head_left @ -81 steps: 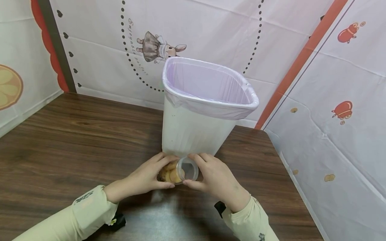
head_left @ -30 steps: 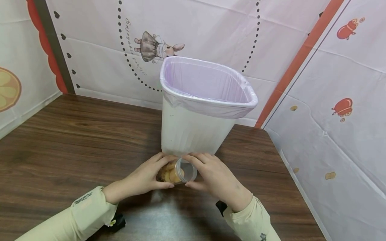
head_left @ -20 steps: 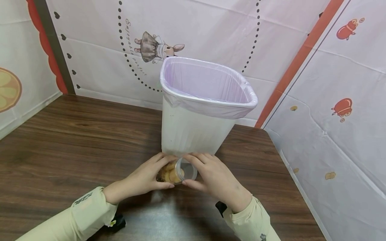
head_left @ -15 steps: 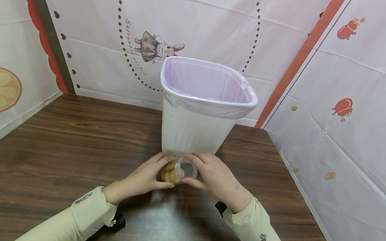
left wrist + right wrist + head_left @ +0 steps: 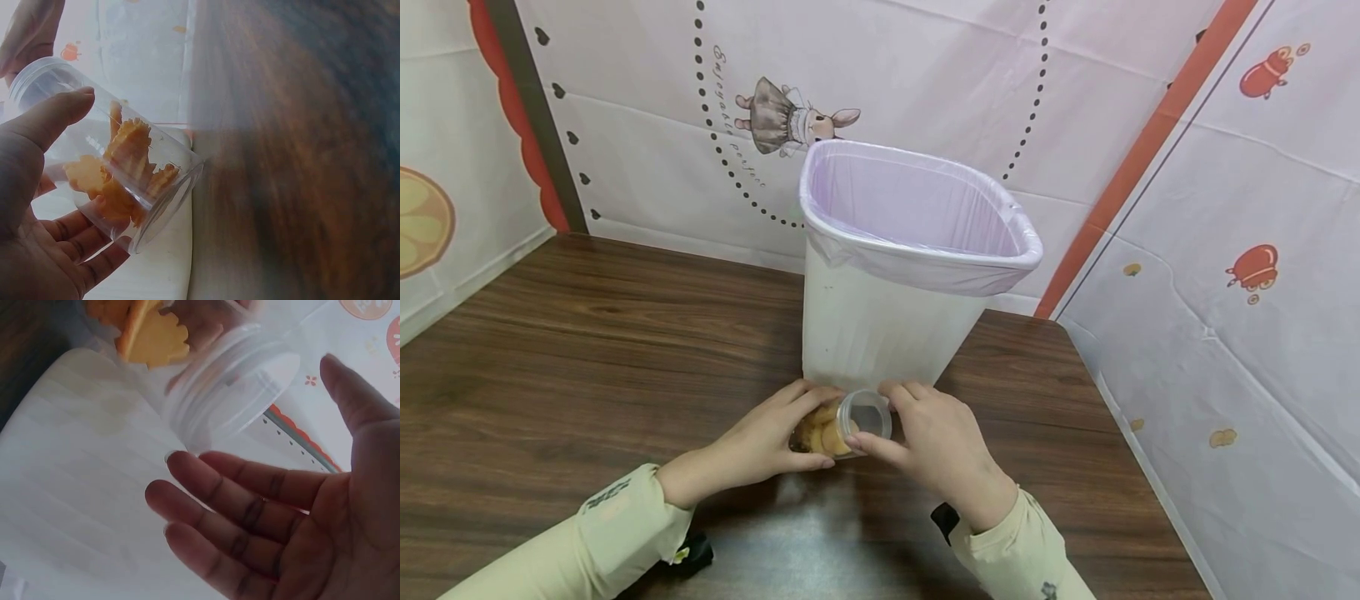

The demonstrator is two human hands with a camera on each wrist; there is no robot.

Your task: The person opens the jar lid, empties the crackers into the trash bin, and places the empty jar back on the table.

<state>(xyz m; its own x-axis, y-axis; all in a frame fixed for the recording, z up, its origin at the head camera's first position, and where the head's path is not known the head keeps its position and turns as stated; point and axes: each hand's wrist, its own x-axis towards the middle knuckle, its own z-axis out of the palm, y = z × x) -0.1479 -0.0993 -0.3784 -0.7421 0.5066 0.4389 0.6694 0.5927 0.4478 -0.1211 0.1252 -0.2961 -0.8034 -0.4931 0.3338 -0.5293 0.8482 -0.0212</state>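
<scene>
A clear plastic jar [image 5: 103, 134] is tilted in my left hand [image 5: 760, 442], with thumb and fingers curled round its body. Inside lie several orange-yellow, wavy-edged snack pieces [image 5: 128, 147], gathered toward the base. The jar's round translucent top end [image 5: 234, 384] points to the right, toward my other hand. Around that end, my right hand [image 5: 943, 442] is spread, its thumb close by the near side and its index finger close by the far side. In the right wrist view its fingers are loosely extended, with a gap between thumb and jar top.
Just behind the hands stands a tall white bin [image 5: 880, 325] lined with a pale purple bag [image 5: 917, 200]. Dark wood-grain table [image 5: 587, 350] spreads beneath. Printed cloth walls [image 5: 647, 150] bound the back and both sides.
My right hand had its fingers around the jar's top end, shifting slightly there; now its fingers have drawn back to the right and loosened. My left hand and the bin stay put.
</scene>
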